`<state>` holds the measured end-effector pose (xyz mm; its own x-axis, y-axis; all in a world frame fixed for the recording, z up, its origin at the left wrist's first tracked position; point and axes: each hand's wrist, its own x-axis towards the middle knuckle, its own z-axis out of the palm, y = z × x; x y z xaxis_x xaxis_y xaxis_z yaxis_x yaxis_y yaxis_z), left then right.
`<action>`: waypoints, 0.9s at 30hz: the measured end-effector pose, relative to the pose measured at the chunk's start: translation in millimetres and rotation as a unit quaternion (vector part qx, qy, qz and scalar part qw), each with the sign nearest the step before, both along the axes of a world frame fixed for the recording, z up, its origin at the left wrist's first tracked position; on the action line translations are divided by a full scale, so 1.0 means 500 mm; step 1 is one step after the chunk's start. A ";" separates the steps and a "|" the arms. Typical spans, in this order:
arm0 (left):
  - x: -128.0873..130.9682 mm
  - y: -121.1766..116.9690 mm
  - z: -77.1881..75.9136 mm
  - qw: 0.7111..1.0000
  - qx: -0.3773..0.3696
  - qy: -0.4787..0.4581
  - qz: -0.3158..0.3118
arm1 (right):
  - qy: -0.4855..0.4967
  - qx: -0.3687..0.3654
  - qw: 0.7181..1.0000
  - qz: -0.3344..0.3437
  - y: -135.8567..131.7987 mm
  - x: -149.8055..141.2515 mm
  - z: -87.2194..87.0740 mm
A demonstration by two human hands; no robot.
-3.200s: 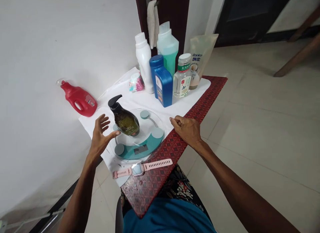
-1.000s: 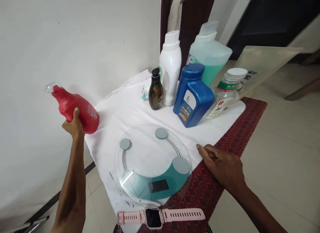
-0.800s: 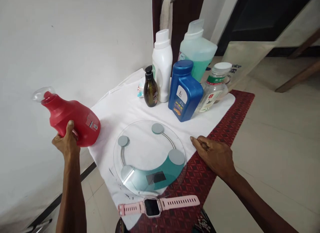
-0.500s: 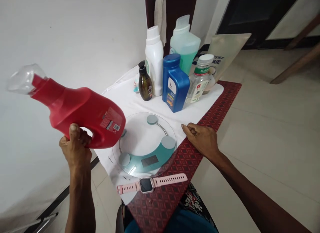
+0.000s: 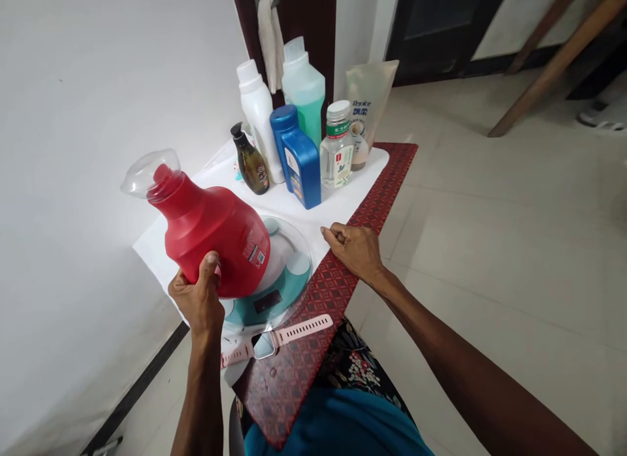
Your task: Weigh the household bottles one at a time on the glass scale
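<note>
A red detergent bottle (image 5: 215,230) with a clear cap is tilted to the left, and my left hand (image 5: 198,296) is wrapped round its handle. Its base hangs over a round glass scale (image 5: 289,296) with a teal band and dark display; the bottle hides the scale's left part. Whether the two touch, I cannot tell. My right hand (image 5: 355,250) rests with curled fingers on the table's right edge, beside the scale; nothing shows in it. Just in front of the scale lies a pink-strapped smartwatch (image 5: 264,345).
Behind the scale stand a dark pump bottle (image 5: 252,165), white bottle (image 5: 257,116), blue bottle (image 5: 298,159), green-liquid bottle (image 5: 304,90), clear jar (image 5: 337,149) and Rejoice tube (image 5: 369,103). A white cloth (image 5: 159,244) partly covers the red patterned table (image 5: 386,185). The wall borders the left.
The red bottle and my left hand have come right, over the scale, and the bottle leans differently. The whole view has shifted. My right hand keeps its place at the table edge.
</note>
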<state>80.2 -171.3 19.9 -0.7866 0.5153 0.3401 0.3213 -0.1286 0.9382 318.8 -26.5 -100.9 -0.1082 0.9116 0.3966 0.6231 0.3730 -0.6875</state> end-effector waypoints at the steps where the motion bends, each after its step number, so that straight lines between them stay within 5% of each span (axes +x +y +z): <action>1: 0.001 -0.003 -0.001 1.000 -0.001 0.003 -0.003 | 0.002 -0.001 1.000 0.000 0.000 0.000 0.001; 6: -0.021 -0.029 -0.006 0.993 -0.022 0.102 -0.047 | 0.022 -0.011 1.000 0.002 -0.004 0.001 0.004; 11: -0.079 -0.074 -0.048 0.995 0.043 0.084 0.031 | 0.041 -0.007 0.999 0.004 -0.006 0.003 0.002; 16: -0.118 -0.119 -0.088 0.995 -0.004 0.047 0.086 | 0.040 -0.011 0.999 0.004 -0.007 0.004 0.003; 20: -0.096 -0.116 -0.072 0.993 0.021 0.089 0.079 | 0.042 -0.006 0.999 0.001 -0.008 0.003 0.005; 24: -0.038 -0.077 -0.038 0.982 0.012 0.189 0.005 | 0.049 -0.004 0.999 -0.001 -0.009 0.001 0.007; 27: -0.003 -0.037 -0.022 0.988 -0.018 0.149 -0.036 | 0.052 -0.005 0.999 -0.002 -0.008 0.001 0.007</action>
